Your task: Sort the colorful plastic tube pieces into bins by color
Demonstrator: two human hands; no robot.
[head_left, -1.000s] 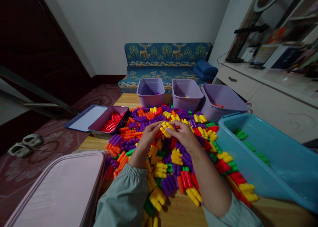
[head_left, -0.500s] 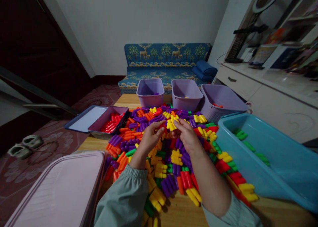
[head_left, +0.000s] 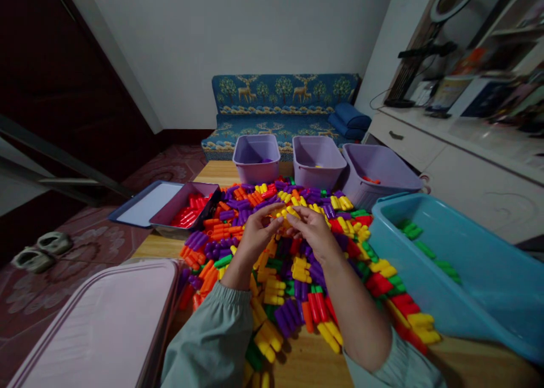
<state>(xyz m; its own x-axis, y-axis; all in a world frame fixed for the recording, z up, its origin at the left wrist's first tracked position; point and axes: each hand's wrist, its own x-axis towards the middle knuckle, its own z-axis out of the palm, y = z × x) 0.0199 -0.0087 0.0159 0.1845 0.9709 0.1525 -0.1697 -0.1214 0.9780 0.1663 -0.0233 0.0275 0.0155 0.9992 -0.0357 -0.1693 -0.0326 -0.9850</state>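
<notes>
Above a wide pile of plastic building blocks, both hands meet on a yellow building block. My left hand pinches its left side between thumb and fingers. From the right, my right hand grips the same block with closed fingers, hiding part of it. The heap beneath mixes purple, orange, red, green and yellow pieces, many joined in rows. Just below the hands lies a yellow cluster, and nearer the front is a red pair with green ends.
Three lilac bins stand along the table's far side, with a few pieces inside. At right is a large blue tub holding green blocks. On the left sit an open box of red blocks and a pink lidded container.
My left hand has moved slightly right and now takes hold of the yellow block, which only my right hand gripped before. The block has turned a little between the hands.
</notes>
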